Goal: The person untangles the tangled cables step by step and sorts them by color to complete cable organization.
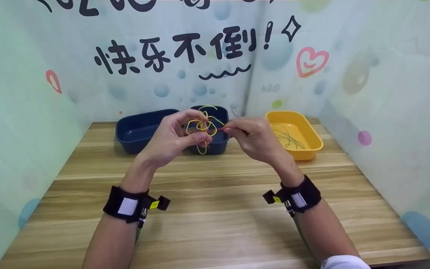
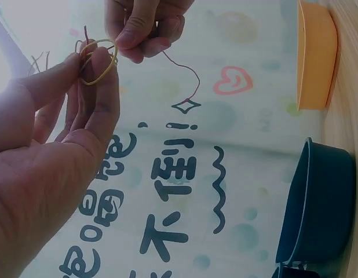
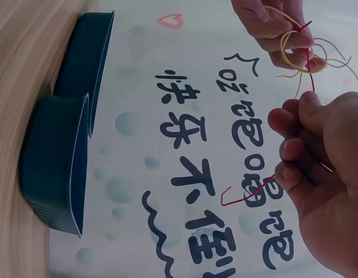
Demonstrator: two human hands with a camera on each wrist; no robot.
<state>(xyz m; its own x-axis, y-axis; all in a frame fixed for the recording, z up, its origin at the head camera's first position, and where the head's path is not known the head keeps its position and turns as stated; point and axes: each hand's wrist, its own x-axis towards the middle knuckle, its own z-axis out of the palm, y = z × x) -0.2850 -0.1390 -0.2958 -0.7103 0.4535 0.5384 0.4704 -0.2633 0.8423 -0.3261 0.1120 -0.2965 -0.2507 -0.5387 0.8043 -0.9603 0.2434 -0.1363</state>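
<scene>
Bunched loops of thin yellow cord (image 1: 201,129) are gripped by my left hand (image 1: 170,136), between the thumb and fingers, above the middle of the table. A red string (image 3: 312,81) passes through the yellow loops. The thumb and forefinger of my right hand (image 1: 256,138) pinch that red string a short way to the right of the bundle. The string's loose tail (image 2: 197,78) hangs curved beyond the right hand in the left wrist view. Several yellow ends stick out from the bundle in the right wrist view. Fingers partly hide the centre of the loops.
Behind the hands stand two dark blue bins, one at the left (image 1: 125,144) and one in the middle (image 1: 218,148). A yellow bin (image 1: 308,154) at the right holds thin greenish strands (image 1: 291,140). Printed curtains (image 1: 386,86) enclose the wooden table (image 1: 215,224).
</scene>
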